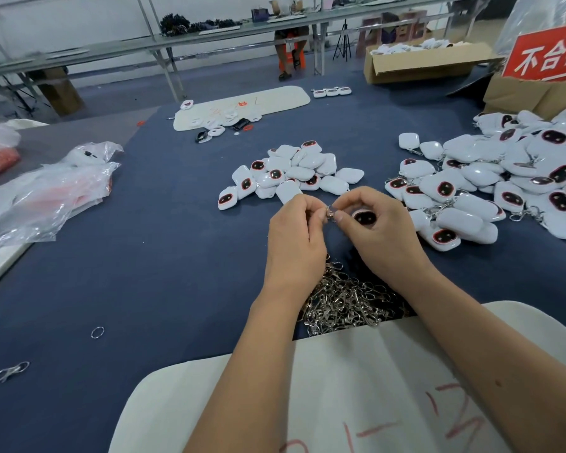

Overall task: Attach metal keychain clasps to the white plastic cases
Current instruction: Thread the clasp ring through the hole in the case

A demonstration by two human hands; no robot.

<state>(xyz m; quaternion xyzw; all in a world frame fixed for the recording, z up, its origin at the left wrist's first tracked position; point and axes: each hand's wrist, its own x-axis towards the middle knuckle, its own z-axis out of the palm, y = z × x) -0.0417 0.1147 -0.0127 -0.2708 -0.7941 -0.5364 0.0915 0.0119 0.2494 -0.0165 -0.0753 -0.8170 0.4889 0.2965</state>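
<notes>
I see both forearms reaching up from the bottom of the frame and meeting just right of centre, over the blue cloth worktop [144, 256]. My left hand [294, 237] is turned back-up, its fingers curled inward so that the grip pinches a small metal clasp [330, 213] at the fingertips. My right hand [378, 230] faces it, fingers arched; its grip is closed round a white case [361, 216], cupped in the palm with the dark oval face turned up, while thumb and forefinger meet the clasp. The two hands touch at the clasp, held just above the cloth.

The case is glossy white plastic, rounded at the corners, with a black oval window rimmed in red. A small heap of the same cases [291, 173] lies just beyond the hands at centre. A far larger heap of cases [510, 181], many with chains and rings showing, fills the right side. Under my wrists, lower centre, lies a tangled pile of clasps [347, 299], bright silver wire-like metal. A loose ring [97, 332] and a single stray clasp [11, 371] lie at lower left. Crumpled clear plastic bags [56, 188] sit at left, thin and shiny, with something red-orange inside.

A cream mat [356, 387] at the bottom carries red handwritten strokes that I cannot read. At upper right a red sign [546, 53] shows white characters "不合格", its edge cut off. An open cardboard box [425, 62] stands beside it.
</notes>
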